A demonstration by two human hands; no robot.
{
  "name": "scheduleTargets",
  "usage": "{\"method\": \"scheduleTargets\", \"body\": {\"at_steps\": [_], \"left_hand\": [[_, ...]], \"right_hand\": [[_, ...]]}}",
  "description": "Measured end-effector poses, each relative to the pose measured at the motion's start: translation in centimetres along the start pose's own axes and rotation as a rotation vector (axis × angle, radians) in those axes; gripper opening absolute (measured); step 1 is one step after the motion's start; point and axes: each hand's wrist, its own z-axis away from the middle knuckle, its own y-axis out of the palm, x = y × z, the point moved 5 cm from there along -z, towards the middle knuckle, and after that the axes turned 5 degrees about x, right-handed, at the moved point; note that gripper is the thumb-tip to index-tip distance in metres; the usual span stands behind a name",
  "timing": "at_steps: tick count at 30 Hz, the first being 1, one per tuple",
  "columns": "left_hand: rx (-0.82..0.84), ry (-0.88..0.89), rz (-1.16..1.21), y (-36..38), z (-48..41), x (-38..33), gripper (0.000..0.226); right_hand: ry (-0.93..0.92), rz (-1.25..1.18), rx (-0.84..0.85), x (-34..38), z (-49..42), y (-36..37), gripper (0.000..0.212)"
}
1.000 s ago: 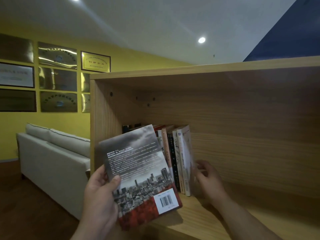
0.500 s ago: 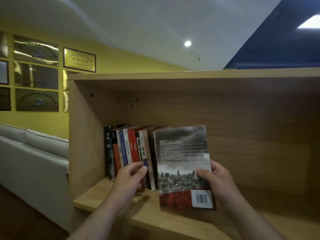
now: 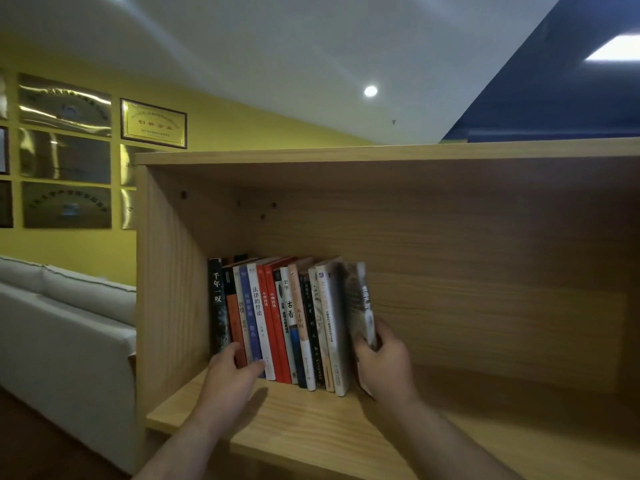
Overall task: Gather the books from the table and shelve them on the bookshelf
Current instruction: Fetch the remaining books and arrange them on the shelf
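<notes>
Head view. The wooden bookshelf [image 3: 398, 157] holds a row of upright books [image 3: 277, 320] packed against its left wall; the rest of the shelf board, toward the right edge, is bare.

The right hand [image 3: 384, 368] is closed around the lower spine of a grey-covered book [image 3: 362, 306], thumb on the near face and fingers wrapped behind it. This book stands at the right end of the row, touching its neighbour and leaning slightly left. The low grip likely serves to press the book flush against the row and square its bottom edge on the shelf board.

The left hand [image 3: 232, 372] is loosely open, holding nothing. Its fingertips rest against the lower spines of the leftmost books, near the black spine [image 3: 216, 306]. This placement probably braces the row so that it does not slide or tip while the new book is seated.

Legible writing: the black spine reads 千年一叹; a white spine [image 3: 258, 313] reads 法律的悖论; another white spine [image 3: 289, 313] reads 余华 and 活着. The lettering on the grey-covered book is too blurred to read.

Beyond the left wall of the bookshelf, a framed gold plaque [image 3: 154, 123] on the yellow wall reads 创新企业. A pale sofa [image 3: 65, 327] stands below it. No desk is visible here.
</notes>
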Motion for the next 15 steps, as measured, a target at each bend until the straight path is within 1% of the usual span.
{"method": "scheduleTargets", "body": {"at_steps": [1, 2, 4, 5, 7, 8, 9, 10, 11, 12, 15], "left_hand": [[0.002, -0.013, 0.025, -0.1, -0.2, 0.1, 0.056], [0.0, -0.011, 0.045, -0.1, -0.4, 0.2, 0.06], [-0.009, -0.016, 0.078, -0.3, -0.7, 0.3, 0.064], [-0.017, -0.022, 0.095, -0.5, -0.9, 0.4, 0.066], [-0.033, -0.042, 0.103, -0.8, -1.5, 0.7, 0.079], [-0.052, -0.047, 0.103, -1.0, -2.1, 1.0, 0.083], [-0.079, -0.046, 0.104, -1.2, -2.7, 1.2, 0.081], [-0.102, -0.042, 0.103, -1.2, -3.0, 1.1, 0.075], [-0.13, -0.038, 0.106, -1.2, -3.4, 1.1, 0.068], [-0.155, -0.028, 0.11, -1.1, -3.6, 0.9, 0.061], [-0.155, 0.004, 0.22, -0.7, -4.8, 0.7, 0.047]], "right_hand": [[-0.006, 0.016, 0.064, 0.2, -0.2, 0.8, 0.023], [-0.009, 0.027, 0.12, 0.3, -0.4, 1.5, 0.03], [0.012, 0.027, 0.212, 0.4, -1.0, 2.1, 0.045], [0.035, 0.01, 0.267, 0.3, -1.2, 2.2, 0.05], [0.088, 0.004, 0.413, -0.4, -1.5, 2.0, 0.06], [0.119, 0.008, 0.497, -1.1, -1.5, 1.9, 0.075], [0.161, -0.003, 0.568, -1.8, -1.4, 1.8, 0.094], [0.2, -0.026, 0.618, -2.5, -1.3, 1.6, 0.106], [0.213, -0.048, 0.645, -2.9, -1.2, 1.5, 0.109], [0.204, -0.066, 0.645, -3.2, -1.2, 1.5, 0.107], [0.139, -0.032, 0.568, -3.9, -1.6, 1.9, 0.091]]}}
